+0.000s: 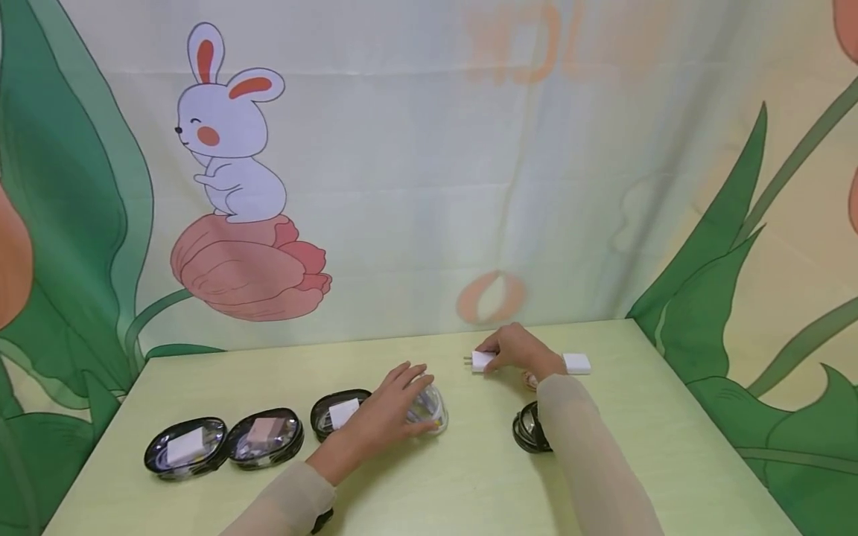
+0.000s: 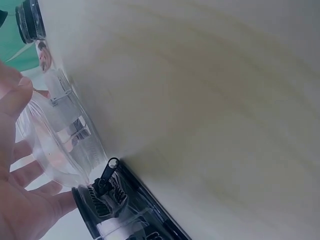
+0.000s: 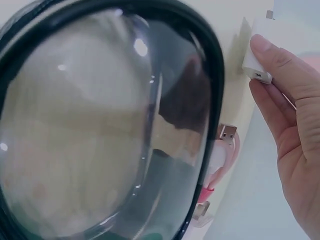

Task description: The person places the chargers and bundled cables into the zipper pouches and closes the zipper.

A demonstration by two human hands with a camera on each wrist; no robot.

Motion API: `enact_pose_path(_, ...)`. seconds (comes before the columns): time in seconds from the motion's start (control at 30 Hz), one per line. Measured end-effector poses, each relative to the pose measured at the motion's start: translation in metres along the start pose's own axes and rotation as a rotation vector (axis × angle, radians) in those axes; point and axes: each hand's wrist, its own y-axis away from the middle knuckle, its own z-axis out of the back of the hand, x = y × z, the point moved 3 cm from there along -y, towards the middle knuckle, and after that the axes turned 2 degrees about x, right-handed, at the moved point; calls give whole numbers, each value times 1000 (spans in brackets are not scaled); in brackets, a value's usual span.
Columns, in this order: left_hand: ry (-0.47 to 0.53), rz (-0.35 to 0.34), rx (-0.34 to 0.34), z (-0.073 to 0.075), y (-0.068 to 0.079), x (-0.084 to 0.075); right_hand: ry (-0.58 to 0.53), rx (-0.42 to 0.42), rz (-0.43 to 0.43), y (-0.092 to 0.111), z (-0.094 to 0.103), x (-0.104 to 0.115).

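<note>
My left hand (image 1: 378, 415) is spread around a clear oval case (image 1: 431, 408) with a whitish rim, the thumb on its near side and the fingers on its far side. Through the case wall, small contents show in the left wrist view, too blurred to name. Toward the back of the table, my right hand (image 1: 523, 351) pinches a white plug charger (image 1: 480, 362) between thumb and fingers. Its metal prongs point left, and a port shows on its other end in the right wrist view.
Black-rimmed clear-topped cases (image 1: 185, 448) (image 1: 266, 438) (image 1: 335, 414) with chargers inside stand left of my left hand. Another black-rimmed case (image 1: 528, 429) lies by my right forearm. A pink cable (image 3: 227, 155) and a white block (image 1: 576, 363) lie near the right hand. A printed cloth backs the table.
</note>
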Motion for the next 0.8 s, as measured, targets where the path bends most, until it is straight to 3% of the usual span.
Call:
enact_pose_path(0.4,13,12,-1,-3,2,2,-13,27,49,0,-4,13)
enact_pose_path(0.8,22,12,-10,-2,-1,0,-36,-2,166,7,-16,37)
